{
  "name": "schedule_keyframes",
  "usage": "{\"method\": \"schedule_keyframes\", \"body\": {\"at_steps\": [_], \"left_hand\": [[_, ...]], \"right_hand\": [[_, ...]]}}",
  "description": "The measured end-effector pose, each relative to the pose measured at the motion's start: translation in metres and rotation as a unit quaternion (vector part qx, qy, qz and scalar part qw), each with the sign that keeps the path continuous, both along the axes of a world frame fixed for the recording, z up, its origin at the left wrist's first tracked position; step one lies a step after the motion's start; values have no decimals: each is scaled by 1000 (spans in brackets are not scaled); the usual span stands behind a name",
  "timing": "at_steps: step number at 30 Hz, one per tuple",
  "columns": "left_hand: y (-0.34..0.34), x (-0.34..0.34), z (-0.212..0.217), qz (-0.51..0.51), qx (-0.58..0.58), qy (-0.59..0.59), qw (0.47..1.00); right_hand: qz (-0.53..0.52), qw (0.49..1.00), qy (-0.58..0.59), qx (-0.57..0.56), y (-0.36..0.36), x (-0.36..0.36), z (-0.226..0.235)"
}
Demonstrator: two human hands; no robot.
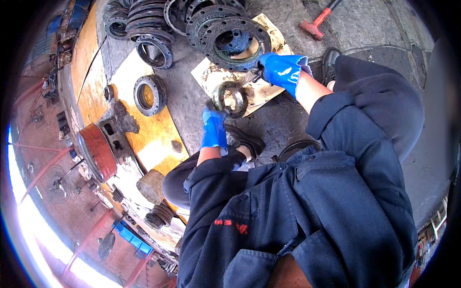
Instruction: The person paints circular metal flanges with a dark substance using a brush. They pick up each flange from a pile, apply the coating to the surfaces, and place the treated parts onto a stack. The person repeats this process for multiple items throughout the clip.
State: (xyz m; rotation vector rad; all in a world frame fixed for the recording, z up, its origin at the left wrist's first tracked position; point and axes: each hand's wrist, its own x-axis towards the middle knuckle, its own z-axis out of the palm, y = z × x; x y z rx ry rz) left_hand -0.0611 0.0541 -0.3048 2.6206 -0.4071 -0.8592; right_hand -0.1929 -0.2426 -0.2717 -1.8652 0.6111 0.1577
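Note:
My left hand (214, 124), in a blue glove with dark, soiled fingers, is closed on the lower left rim of a greasy metal ring (244, 102). The ring is tilted above the ground beside a stained piece of cardboard (262, 94). On the other side, my right hand (278, 69), also blue-gloved, is closed around a short flat tool like a scraper (248, 78). Its pale end reaches the ring's upper right edge; the grip is mostly hidden by the fingers. Just beyond my right hand lies a large flange with bolt holes (215, 54).
Several dark rings are stacked (146, 21) at the far left. A single flange ring (161, 96) rests by a yellow board (163, 144). A red drum (98, 151) is at left. A red-headed hammer (314, 30) lies far right. My shoe (247, 142) is near the ring.

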Motion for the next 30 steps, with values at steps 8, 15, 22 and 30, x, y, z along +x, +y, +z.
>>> {"method": "schedule_keyframes", "body": {"at_steps": [8, 15, 22, 30], "left_hand": [[-12, -5, 14, -8, 39, 7, 999], [32, 28, -26, -20, 28, 14, 999], [-8, 10, 24, 320, -232, 257, 882], [1, 30, -6, 320, -262, 275, 868]], "right_hand": [[214, 963, 71, -149, 2, 22, 10], [-112, 960, 97, 239, 43, 25, 21], [35, 992, 56, 110, 52, 11, 28], [180, 983, -2, 33, 64, -9, 48]]}}
